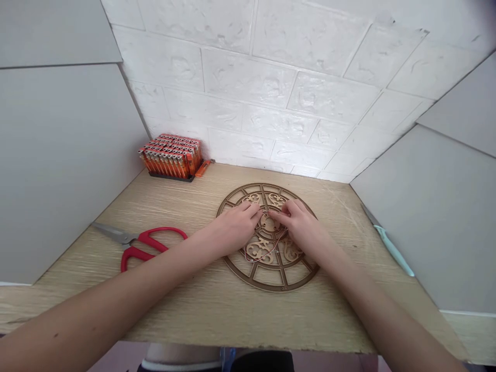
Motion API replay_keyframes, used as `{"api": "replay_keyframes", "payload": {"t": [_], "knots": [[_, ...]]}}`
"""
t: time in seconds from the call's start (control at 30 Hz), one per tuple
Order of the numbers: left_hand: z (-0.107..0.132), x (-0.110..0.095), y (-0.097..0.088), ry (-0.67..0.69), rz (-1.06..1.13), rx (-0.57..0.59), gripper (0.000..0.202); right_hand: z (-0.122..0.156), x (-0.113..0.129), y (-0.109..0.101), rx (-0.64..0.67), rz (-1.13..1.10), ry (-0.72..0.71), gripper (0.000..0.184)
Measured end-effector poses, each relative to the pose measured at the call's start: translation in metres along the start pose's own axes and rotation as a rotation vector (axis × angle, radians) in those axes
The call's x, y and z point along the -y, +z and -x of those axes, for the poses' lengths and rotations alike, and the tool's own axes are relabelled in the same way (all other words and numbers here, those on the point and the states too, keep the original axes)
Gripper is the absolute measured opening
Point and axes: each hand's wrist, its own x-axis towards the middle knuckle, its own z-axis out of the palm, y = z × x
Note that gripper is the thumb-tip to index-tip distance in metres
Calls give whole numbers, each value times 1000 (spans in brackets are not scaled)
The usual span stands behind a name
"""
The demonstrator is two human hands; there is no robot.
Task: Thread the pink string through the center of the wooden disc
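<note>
1 round brown openwork disc (264, 226), flat on table (232, 320). 2 hands: left hand (241, 223), right hand (302, 223), fingers bent near disc centre; cannot tell whether gripping. 1 red-handled scissors (145, 238), 1 turquoise-handled knife (393, 250).

I have the bench (232, 315) running back to a wall (251, 113), between a left panel (65, 155) and a right panel (434, 206). The disc (262, 250) lies around mid-bench, with a wire (267, 254) across its near part. I have the left hand (238, 227) over its left side and the right hand (304, 225) over its right, fingers near the centre. Left of the disc I see scissors (129, 238), handles toward the left forearm (178, 268). Behind them, near the wall, a tray (170, 176) holds lighters (170, 157), one loose lighter (202, 168) just right of it. Far right, a knife (393, 249) lies beside the right panel.
</note>
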Motion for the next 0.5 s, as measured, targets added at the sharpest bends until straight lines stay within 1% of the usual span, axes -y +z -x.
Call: {"api": "replay_keyframes", "payload": {"t": [0.1, 0.2, 0.37, 0.5], "knots": [[0, 0, 1, 0, -8, -20, 39, -1, 3, -4, 23, 67, -10, 39], [-1, 0, -1, 7, -2, -23, 39, -3, 5, -5, 24, 86, -13, 38], [0, -1, -5, -4, 62, -30, 38, -4, 5, -5, 15, 74, -14, 38], [1, 0, -6, -1, 120, -66, 38, -4, 2, -1, 3, 14, -6, 34]]}}
